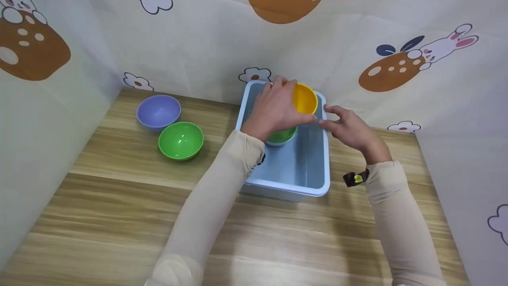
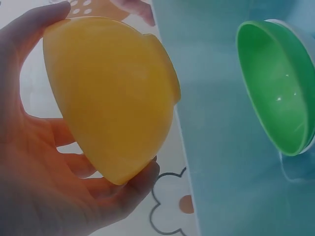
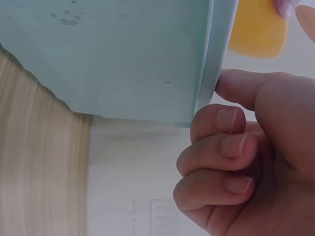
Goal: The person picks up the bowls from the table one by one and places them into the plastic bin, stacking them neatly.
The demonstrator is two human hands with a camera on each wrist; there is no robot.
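My left hand (image 1: pixel 278 105) grips a yellow bowl (image 1: pixel 304 99) by its rim, above the far end of a light blue plastic bin (image 1: pixel 287 186). The left wrist view shows the bowl (image 2: pixel 108 93) tipped on its side, fingers and thumb (image 2: pixel 130 189) around its edge. A green bowl (image 1: pixel 282 136) sits inside a whitish bowl (image 1: pixel 278 143) in the bin, partly hidden under my left hand. My right hand (image 1: pixel 351 129) holds the bin's right rim; in the right wrist view its fingers (image 3: pixel 216 152) curl at the rim (image 3: pixel 211 64).
A purple bowl (image 1: pixel 158 112) and another green bowl (image 1: pixel 181 140) stand side by side on the wooden table (image 1: pixel 119 222), left of the bin. Patterned cloth walls (image 1: pixel 190 51) close off the back and both sides.
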